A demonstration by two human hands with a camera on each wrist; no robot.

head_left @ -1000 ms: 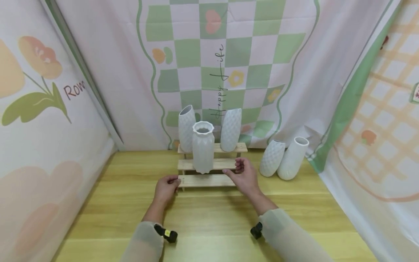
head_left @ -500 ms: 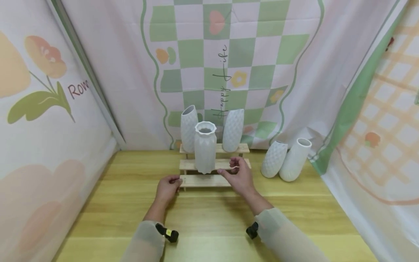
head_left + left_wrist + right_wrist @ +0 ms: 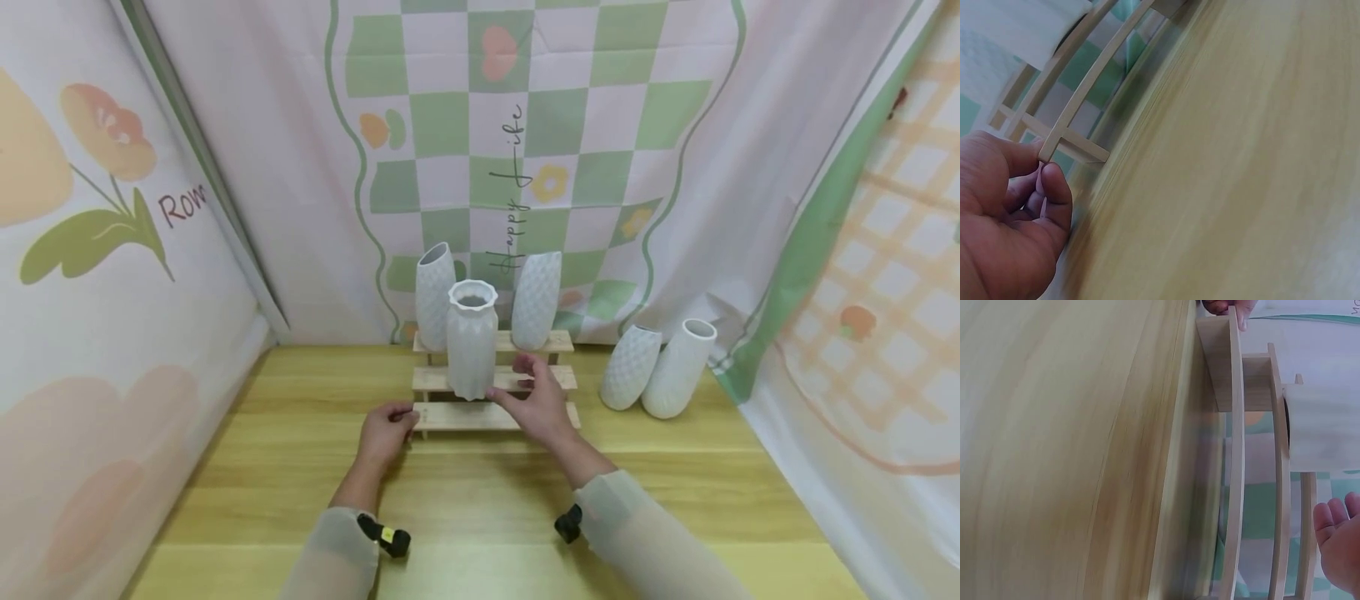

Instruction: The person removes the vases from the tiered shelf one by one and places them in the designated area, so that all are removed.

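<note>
1. Leftward along the stand [image 3: 465, 417] goes the right hand [image 3: 542, 408]: a second ago it was by the stand's right end, and now its thumb is beside the base of the ruffled-rim vase [image 3: 471, 350]. The left hand [image 3: 384, 435] has stayed at the stand's left front corner.
2. Hanging behind everything is a checked cloth [image 3: 438, 133] in green and white, lettered "Happy Life".
3. Below it spreads the wood-grain table [image 3: 472, 508].
4. On the table is the stand, pale wood, with three stepped shelves.
5. The ruffled-rim vase is upright on the middle shelf, left of its centre.
6. Two textured white vases are on the top shelf: a slant-mouthed vase [image 3: 433, 304] at left, another vase [image 3: 537, 300] at right.
7. Right of the stand, a textured vase [image 3: 632, 367] and a smooth vase [image 3: 678, 371] are side by side on the table.
8. Right-hand fingers are loosely bent and grasp nothing; whether the thumb touches the ruffled-rim vase, I cannot tell.
9. Left-hand fingers and thumb pinch the end of the bottom shelf.
10. Smallest are the black wrist devices [image 3: 393, 540], one on each arm.
</note>
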